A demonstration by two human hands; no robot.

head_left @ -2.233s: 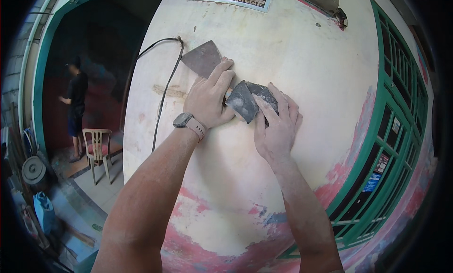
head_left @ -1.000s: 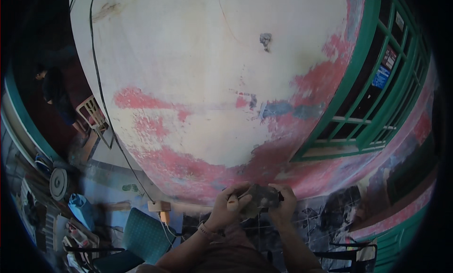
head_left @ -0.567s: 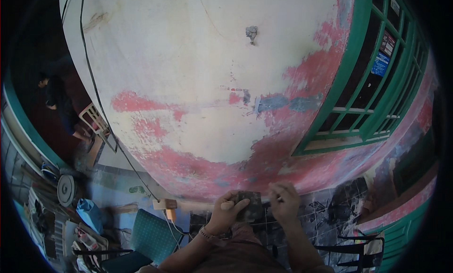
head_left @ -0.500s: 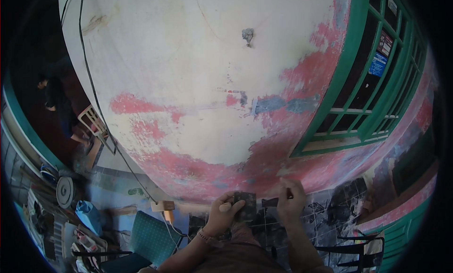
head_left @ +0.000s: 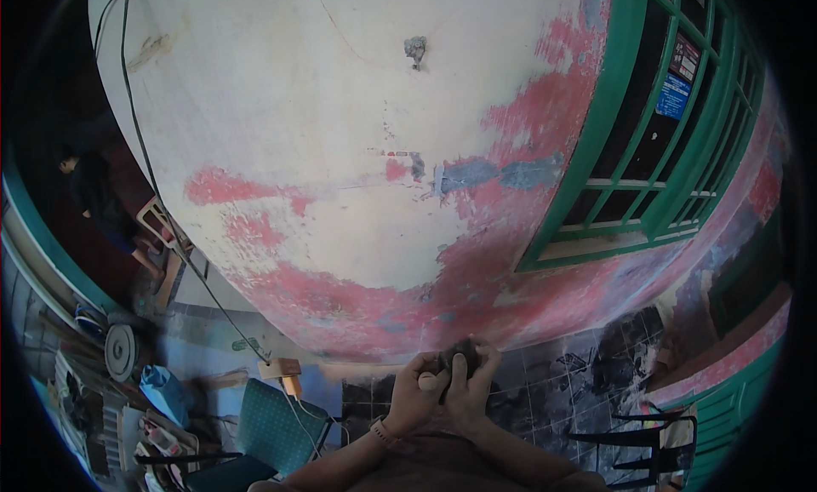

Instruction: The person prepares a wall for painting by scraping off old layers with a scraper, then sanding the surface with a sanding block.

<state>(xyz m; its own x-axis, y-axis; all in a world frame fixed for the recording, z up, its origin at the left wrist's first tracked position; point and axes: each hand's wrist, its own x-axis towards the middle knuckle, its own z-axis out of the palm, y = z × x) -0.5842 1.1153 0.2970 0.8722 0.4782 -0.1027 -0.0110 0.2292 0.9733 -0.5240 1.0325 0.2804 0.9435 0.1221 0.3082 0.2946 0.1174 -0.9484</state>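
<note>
My left hand (head_left: 414, 396) and my right hand (head_left: 473, 383) are pressed together low in the view, in front of my body. Between them they grip a small dark grey sheet, like sandpaper (head_left: 460, 352), bunched up so only its top edge shows above the fingers. A watch band sits on my left wrist (head_left: 382, 431). Ahead stands a white wall (head_left: 340, 134) with worn pink and red patches along its lower part.
A green window frame (head_left: 647, 151) fills the right side. A black cable (head_left: 145, 151) runs down the wall at left. A person in dark clothes (head_left: 98, 203) stands far left near a wooden chair. A teal chair (head_left: 272, 424) and a black metal chair (head_left: 638, 445) stand on the tiled floor.
My hands came down from high on the wall to my waist. The grey sheet, held flat between them before, is now bunched tightly inside both hands, which have drawn together.
</note>
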